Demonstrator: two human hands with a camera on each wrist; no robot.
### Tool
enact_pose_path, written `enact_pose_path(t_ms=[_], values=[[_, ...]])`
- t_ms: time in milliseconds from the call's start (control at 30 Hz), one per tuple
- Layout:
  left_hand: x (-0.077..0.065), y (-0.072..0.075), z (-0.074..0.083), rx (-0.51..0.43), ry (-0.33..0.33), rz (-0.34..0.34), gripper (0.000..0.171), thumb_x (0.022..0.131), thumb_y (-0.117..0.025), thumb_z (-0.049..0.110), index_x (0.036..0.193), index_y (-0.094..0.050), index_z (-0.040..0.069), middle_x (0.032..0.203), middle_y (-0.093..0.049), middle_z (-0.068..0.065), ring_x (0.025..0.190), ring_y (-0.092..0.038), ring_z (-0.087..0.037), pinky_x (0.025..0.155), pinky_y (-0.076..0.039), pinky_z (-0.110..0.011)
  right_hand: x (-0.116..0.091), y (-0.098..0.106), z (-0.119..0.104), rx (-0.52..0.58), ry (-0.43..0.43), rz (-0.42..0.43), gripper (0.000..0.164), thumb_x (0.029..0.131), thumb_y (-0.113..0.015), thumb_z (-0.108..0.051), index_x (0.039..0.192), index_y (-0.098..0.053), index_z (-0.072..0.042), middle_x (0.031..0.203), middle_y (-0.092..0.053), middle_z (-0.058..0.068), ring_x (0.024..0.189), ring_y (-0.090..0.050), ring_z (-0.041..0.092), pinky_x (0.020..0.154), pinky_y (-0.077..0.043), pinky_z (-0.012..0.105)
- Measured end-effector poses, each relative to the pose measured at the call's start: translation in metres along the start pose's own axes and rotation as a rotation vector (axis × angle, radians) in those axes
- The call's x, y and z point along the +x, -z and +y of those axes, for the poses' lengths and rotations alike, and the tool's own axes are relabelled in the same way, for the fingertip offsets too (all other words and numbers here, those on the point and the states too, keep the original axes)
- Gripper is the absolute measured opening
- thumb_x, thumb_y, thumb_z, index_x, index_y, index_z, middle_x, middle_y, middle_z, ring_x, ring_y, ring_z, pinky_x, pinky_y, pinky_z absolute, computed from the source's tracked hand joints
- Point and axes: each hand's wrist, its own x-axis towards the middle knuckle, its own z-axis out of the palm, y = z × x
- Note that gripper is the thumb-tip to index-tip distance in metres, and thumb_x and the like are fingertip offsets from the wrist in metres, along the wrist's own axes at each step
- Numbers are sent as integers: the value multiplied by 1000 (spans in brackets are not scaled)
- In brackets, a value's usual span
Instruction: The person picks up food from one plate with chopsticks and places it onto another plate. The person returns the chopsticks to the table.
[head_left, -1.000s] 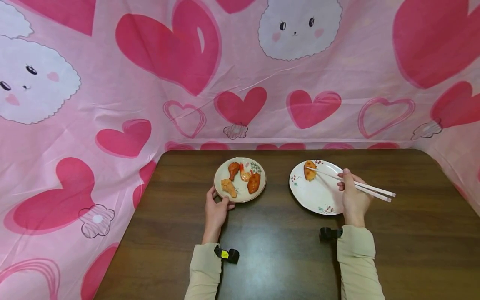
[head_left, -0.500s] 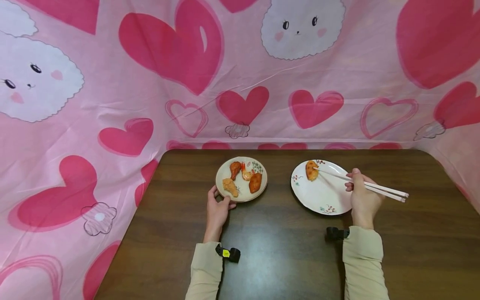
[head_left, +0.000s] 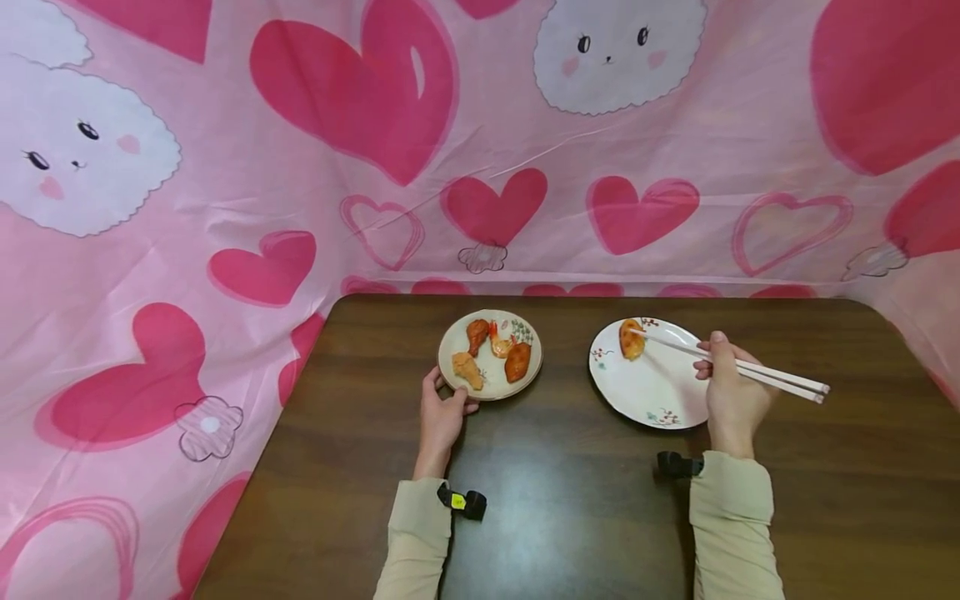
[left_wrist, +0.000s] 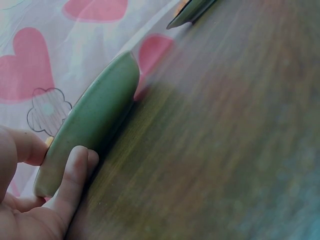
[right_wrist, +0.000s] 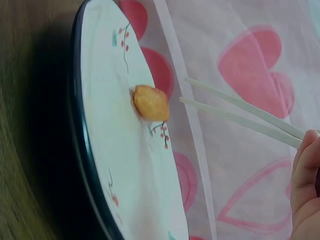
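right hand (head_left: 731,398) grips chopsticks (head_left: 738,370) | tips point left, by nugget (head_left: 632,339) | left hand (head_left: 441,417) holds plate (head_left: 457,335)

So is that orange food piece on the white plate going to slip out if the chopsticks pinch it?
Probably a bit. The orange food piece looks rounded and glossy, so the thin, smooth chopsticks in the right hand may slide off it. It seems small, so likely light. Nudged, it could skid across the slick white plate rather than roll far.
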Motion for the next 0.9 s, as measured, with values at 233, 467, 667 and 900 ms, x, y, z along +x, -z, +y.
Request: enact_pose_path(t_ms=[233, 467, 667, 900], values=[[1, -1, -1, -8, -4, -1, 61, 93, -52, 5, 148, -26, 8, 145, -35, -17, 71, -65, -13, 68, -61, -27, 5, -1, 16, 26, 53, -87, 25, 82, -76, -19, 89, -74, 5, 72, -73, 2, 46, -61, 8, 42, -50, 15], [2, 0, 0, -4, 1, -13, 63, 94, -51, 6, 151, -22, 8, 148, -33, -18, 72, -65, -14, 71, -62, -30, -15, -20, 3, -52, 82, -111, 17, 84, -74, -19, 79, -75, -3, 67, -72, -3, 44, -58, 4, 41, -47, 12], [2, 1, 0, 2, 4, -14, 64, 94, -51, 6, 151, -22, 8, 148, -32, -18, 72, -65, -13, 71, -62, -30, -20, -25, -3, -65, 53, -113, 13, 85, -72, -17, 75, -75, -10, 66, -71, -5, 44, -57, 4, 41, -47, 12], [1, 0, 0, 10, -1, -2, 62, 93, -52, 6, 149, -26, 9, 147, -35, -17, 69, -65, -11, 69, -61, -25, -28, -34, -2, -56, 65, -167, 13, 86, -71, -14, 76, -75, -7, 65, -71, -4, 42, -56, 5, 41, -47, 13]])
